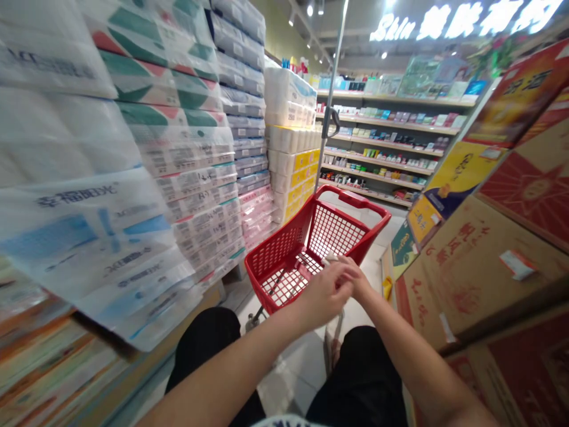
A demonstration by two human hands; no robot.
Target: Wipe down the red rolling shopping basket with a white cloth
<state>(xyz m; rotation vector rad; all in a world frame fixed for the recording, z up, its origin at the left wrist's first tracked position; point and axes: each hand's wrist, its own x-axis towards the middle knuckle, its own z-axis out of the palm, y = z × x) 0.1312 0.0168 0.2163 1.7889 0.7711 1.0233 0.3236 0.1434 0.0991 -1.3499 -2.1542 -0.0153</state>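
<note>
My left hand (329, 295) and my right hand (359, 279) meet in front of me, over the near right side of a red plastic shopping cart (284, 246). The left fingers are curled in and touch or overlap the right hand, so part of that hand is hidden. Past the knuckles a small whitish thing (329, 258) shows at the right fingertips; it is too blurred to name. The cart's handle bar (353, 200) is on its far side. Through the basket grid the floor is visible, with a pinkish-red piece (304, 271) inside.
Stacked packs of toilet paper (80, 207) and tissue packs (200, 190) rise on the left. Cardboard cartons (466, 267) stand close on the right. A metal pole (332, 89) is behind the cart, with shelves of small boxed goods (386, 139) at the back. My knees flank the aisle floor.
</note>
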